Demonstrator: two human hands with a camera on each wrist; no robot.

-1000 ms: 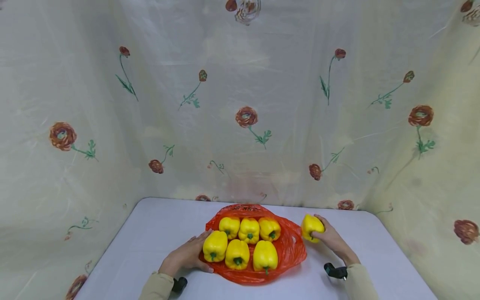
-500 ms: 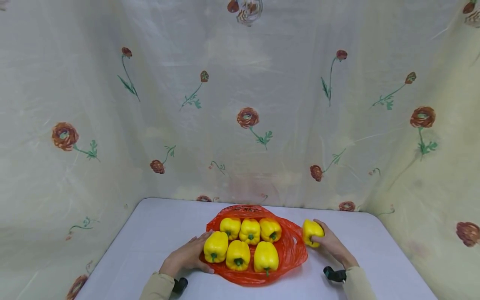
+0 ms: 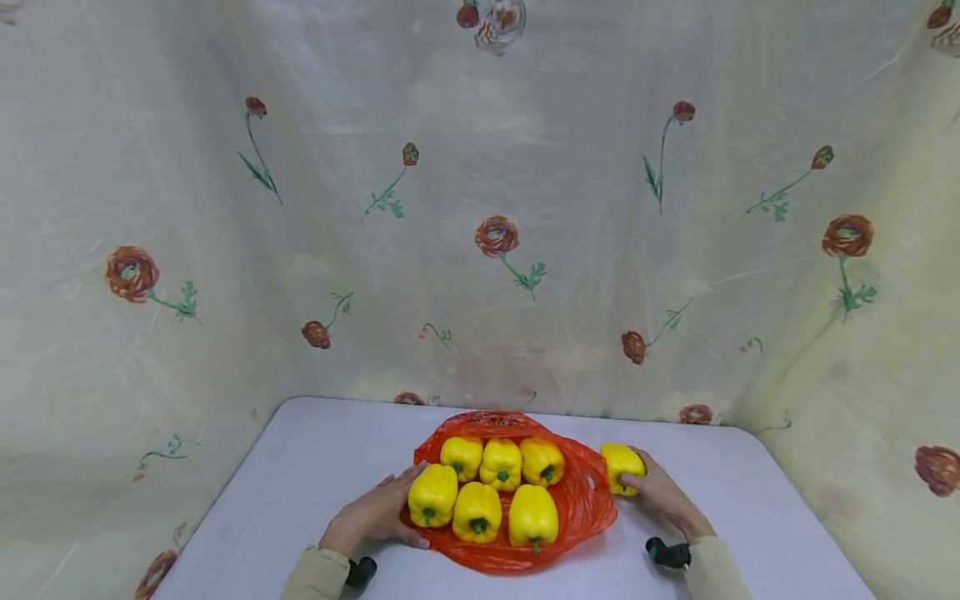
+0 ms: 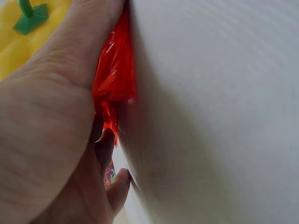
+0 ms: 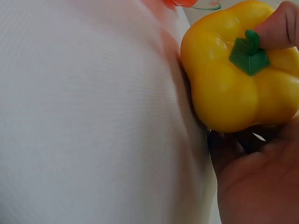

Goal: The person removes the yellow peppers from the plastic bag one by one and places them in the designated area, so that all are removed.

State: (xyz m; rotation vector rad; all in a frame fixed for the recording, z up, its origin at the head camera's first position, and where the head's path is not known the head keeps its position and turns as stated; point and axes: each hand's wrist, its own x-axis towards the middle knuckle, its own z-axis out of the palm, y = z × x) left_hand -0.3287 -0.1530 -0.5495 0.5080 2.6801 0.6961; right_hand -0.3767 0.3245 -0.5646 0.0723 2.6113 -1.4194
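A yellow bell pepper (image 3: 619, 467), stem facing me, is gripped by my right hand (image 3: 663, 492) just right of the red plastic bag (image 3: 581, 508). In the right wrist view the thumb presses beside the green stem of this bell pepper (image 5: 229, 93), and its side is at the white tabletop. My left hand (image 3: 378, 517) rests at the bag's left edge, thumb and fingers spread around the corner next to a front-left bell pepper (image 3: 432, 496). Red plastic (image 4: 117, 70) shows beside that thumb in the left wrist view; some fingertips are hidden.
Several other yellow bell peppers sit on the bag in two rows, including a back-right one (image 3: 542, 461) and a front-right one (image 3: 533, 515). The white table (image 3: 337, 442) meets a flower-patterned curtain (image 3: 570, 317) at its back and sides.
My right hand has brought its bell pepper slightly down and nearer the bag's right edge. The left hand and the peppers on the bag keep their places.
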